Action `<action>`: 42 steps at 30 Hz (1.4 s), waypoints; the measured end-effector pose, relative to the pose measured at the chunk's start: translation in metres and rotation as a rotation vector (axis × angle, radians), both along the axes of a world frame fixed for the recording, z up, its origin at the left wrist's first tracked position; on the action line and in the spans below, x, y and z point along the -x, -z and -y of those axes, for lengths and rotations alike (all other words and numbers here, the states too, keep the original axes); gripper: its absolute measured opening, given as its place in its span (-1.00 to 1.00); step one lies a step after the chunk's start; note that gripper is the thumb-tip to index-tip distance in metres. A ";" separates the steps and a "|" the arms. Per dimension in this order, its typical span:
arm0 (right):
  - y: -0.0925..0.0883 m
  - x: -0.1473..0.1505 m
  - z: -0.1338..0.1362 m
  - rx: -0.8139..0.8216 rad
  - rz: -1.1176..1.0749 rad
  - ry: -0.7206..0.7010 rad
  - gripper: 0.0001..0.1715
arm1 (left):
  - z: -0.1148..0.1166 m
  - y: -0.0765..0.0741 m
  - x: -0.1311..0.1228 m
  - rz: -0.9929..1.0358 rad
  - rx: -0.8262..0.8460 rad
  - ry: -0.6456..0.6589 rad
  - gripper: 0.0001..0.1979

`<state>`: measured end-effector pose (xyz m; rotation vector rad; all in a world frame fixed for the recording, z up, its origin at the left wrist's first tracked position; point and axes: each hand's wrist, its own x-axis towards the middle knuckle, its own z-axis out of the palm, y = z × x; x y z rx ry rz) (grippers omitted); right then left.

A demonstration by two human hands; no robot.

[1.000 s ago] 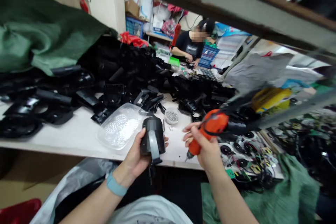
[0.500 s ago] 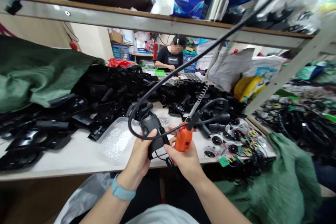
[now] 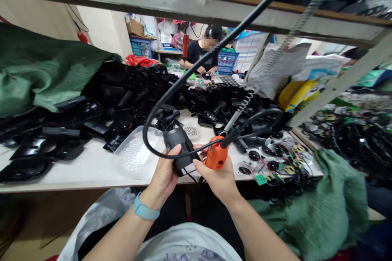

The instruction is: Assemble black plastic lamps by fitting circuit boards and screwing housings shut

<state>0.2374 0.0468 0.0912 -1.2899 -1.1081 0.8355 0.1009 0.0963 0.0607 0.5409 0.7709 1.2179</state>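
Item: dark grey plastic housing [image 3: 179, 147], rounded and smooth with a matte sheen, held above the front edge of the white bench [image 3: 85, 167]. The left hand [image 3: 165, 171] is wrapped around it from below, thumb pressed on its side. An orange screwdriver [image 3: 217, 155], blocky and hard-shelled, is gripped in the closed right hand [image 3: 219, 179], touching the housing; its tip is hidden. Risks, as judged: the looped black cable [image 3: 144, 134], thick and rubbery, lies across the housing and could snag or drag the tool off line; the slick shell could twist in a one-handed hold; a slipped bit could mar the plastic or nick the thumb. Adjacent: a clear, thin-walled tray [image 3: 134, 153] of small pale beads, a small bowl [image 3: 192, 131] of bright metal screws, a heap of glossy black mouldings [image 3: 128, 89], wired circuit boards [image 3: 269, 167], and crumpled green cloth [image 3: 36, 69]. A co-worker [image 3: 202, 55] is seated well beyond.
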 end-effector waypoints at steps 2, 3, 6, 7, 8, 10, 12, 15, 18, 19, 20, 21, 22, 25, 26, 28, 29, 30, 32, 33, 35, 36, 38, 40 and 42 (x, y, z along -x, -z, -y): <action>0.004 -0.001 -0.001 -0.015 0.068 -0.020 -0.68 | -0.001 0.002 0.001 0.007 0.018 -0.016 -0.57; 0.006 -0.002 -0.001 -0.029 0.098 -0.027 -0.68 | -0.002 0.004 0.001 0.012 0.027 -0.024 -0.57; 0.011 -0.002 -0.001 -0.071 0.165 -0.042 -0.70 | -0.001 0.008 0.001 0.030 0.050 -0.030 -0.55; 0.012 -0.002 -0.001 -0.078 0.183 -0.045 -0.71 | -0.001 0.009 0.001 0.037 0.058 -0.029 -0.55; 0.012 -0.001 -0.001 -0.086 0.198 -0.049 -0.71 | -0.001 0.010 0.000 0.046 0.065 -0.035 -0.56; 0.012 0.002 -0.001 -0.108 0.212 -0.057 -0.70 | -0.002 0.010 -0.001 0.062 0.080 -0.061 -0.60; 0.010 0.004 0.000 -0.120 0.191 -0.078 -0.65 | -0.004 0.009 0.000 0.080 0.100 -0.077 -0.63; 0.006 -0.003 -0.002 -0.087 0.033 -0.104 -0.53 | -0.009 0.007 0.008 0.113 0.183 -0.009 -0.64; 0.003 -0.024 -0.012 -0.155 -0.168 0.004 -0.56 | -0.008 0.013 0.026 0.202 0.293 0.119 -0.56; 0.002 -0.031 -0.017 -0.200 -0.206 0.055 -0.61 | -0.005 0.017 0.032 0.240 0.320 0.154 -0.52; 0.002 -0.039 -0.023 -0.241 -0.235 0.102 -0.65 | -0.001 0.023 0.039 0.272 0.342 0.178 -0.47; 0.002 -0.044 -0.031 -0.273 -0.262 0.141 -0.67 | 0.003 0.028 0.044 0.289 0.365 0.191 -0.44; 0.002 -0.049 -0.039 -0.289 -0.290 0.164 -0.67 | 0.007 0.034 0.049 0.293 0.391 0.192 -0.44; 0.011 -0.052 -0.068 -0.327 -0.349 0.214 -0.59 | 0.017 0.051 0.055 0.267 0.461 0.184 -0.52; 0.016 -0.050 -0.079 -0.344 -0.357 0.222 -0.57 | 0.018 0.056 0.054 0.256 0.477 0.192 -0.55; 0.028 -0.044 -0.101 -0.372 -0.358 0.218 -0.54 | 0.018 0.062 0.051 0.232 0.489 0.210 -0.59; 0.035 -0.041 -0.112 -0.378 -0.355 0.212 -0.53 | 0.017 0.064 0.049 0.214 0.488 0.217 -0.61; 0.042 -0.038 -0.122 -0.375 -0.350 0.202 -0.52 | 0.015 0.066 0.048 0.193 0.486 0.220 -0.62; 0.056 -0.032 -0.140 -0.345 -0.336 0.181 -0.50 | 0.012 0.067 0.044 0.142 0.494 0.223 -0.63; 0.062 -0.029 -0.147 -0.327 -0.331 0.171 -0.49 | 0.010 0.066 0.043 0.116 0.504 0.223 -0.62; 0.072 -0.026 -0.156 -0.293 -0.327 0.152 -0.49 | 0.008 0.065 0.041 0.078 0.523 0.219 -0.62; 0.076 -0.026 -0.158 -0.280 -0.326 0.143 -0.49 | 0.007 0.063 0.041 0.069 0.527 0.217 -0.62; 0.079 -0.026 -0.158 -0.260 -0.323 0.138 -0.49 | 0.005 0.061 0.040 0.066 0.538 0.220 -0.60; 0.076 -0.029 -0.154 -0.267 -0.324 0.144 -0.52 | 0.003 0.060 0.040 0.077 0.567 0.234 -0.58; 0.066 -0.031 -0.147 -0.290 -0.321 0.132 -0.57 | 0.002 0.059 0.039 0.085 0.604 0.232 -0.58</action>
